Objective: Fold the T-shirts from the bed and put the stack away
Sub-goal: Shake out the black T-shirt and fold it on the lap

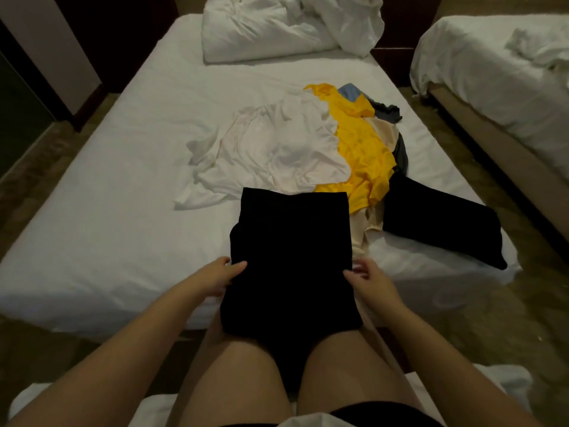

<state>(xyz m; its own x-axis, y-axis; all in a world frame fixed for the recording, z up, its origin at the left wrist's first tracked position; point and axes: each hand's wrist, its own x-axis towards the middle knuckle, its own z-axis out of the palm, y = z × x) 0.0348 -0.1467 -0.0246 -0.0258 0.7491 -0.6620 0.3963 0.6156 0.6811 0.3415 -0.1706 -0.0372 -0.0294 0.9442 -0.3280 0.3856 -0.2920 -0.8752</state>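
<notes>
A black T-shirt, folded into a long rectangle, lies over the near edge of the bed and hangs down toward my knees. My left hand grips its left edge, thumb on top. My right hand grips its right edge the same way. Behind it lies a loose heap: a white T-shirt, a yellow T-shirt, a cream one and dark grey cloth. A folded black T-shirt lies at the right corner of the bed.
A crumpled white duvet is piled at the head of the bed. A second bed stands to the right across a narrow aisle. I sit on white bedding facing the bed, knees close to its edge. Dark furniture stands at the left.
</notes>
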